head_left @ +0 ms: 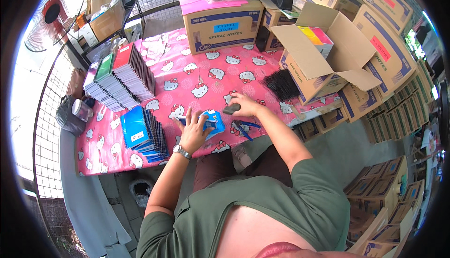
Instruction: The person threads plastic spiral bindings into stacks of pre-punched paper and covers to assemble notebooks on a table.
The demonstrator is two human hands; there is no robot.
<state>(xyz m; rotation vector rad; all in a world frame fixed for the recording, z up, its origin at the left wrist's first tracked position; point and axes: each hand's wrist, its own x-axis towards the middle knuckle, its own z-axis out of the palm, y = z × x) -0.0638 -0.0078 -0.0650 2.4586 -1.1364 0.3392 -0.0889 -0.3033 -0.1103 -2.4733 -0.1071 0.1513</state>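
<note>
While the blue notebook (212,119) is lying flat near the desk's (187,77) front edge, the left hand (194,133) is pressing spread fingers on it and the right hand (243,104) is closing around a dark spiral coil (231,109). Keeping the cover pinned steady seems wise. Blue pliers (243,127) are lying just beside.

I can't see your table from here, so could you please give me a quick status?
Left hand flat on blue notebook. Right hand gripping small dark object. Blue-handled pliers beside them, nothing blocking.
</note>
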